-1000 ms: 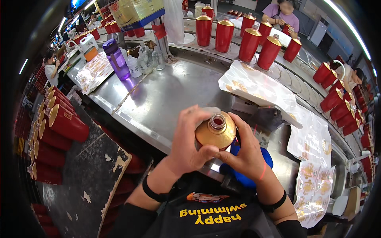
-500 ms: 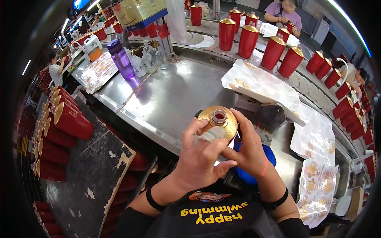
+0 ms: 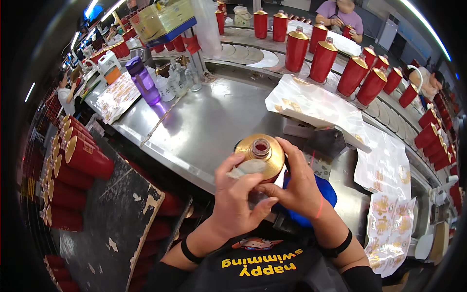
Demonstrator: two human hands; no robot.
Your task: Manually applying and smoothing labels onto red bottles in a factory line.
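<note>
A red bottle with a gold shoulder [image 3: 275,158] and an uncapped clear neck stands upright before me, above the near edge of the metal table. My right hand [image 3: 300,187] wraps round its right side, with the fingers on the gold shoulder. Between the fingers of my left hand [image 3: 236,197] is a pale greyish cloth-like wad [image 3: 248,168], pressed against the near left of the shoulder. The left thumb sticks out to the right, below the bottle. Most of the bottle's red body is hidden by my hands.
On the metal table [image 3: 214,117] stand a purple water bottle [image 3: 143,82] and several clear bottles [image 3: 179,78]. Patterned paper sheets [image 3: 316,100] lie right. Beyond, red bottles [image 3: 323,59] ride a curved conveyor; a person [image 3: 343,19] works there. More bottles [image 3: 90,158] fill a left shelf.
The bottle and both my hands have shifted slightly left. The wad appears flatter against the gold shoulder. The red bottles on the conveyor have travelled to the right.
</note>
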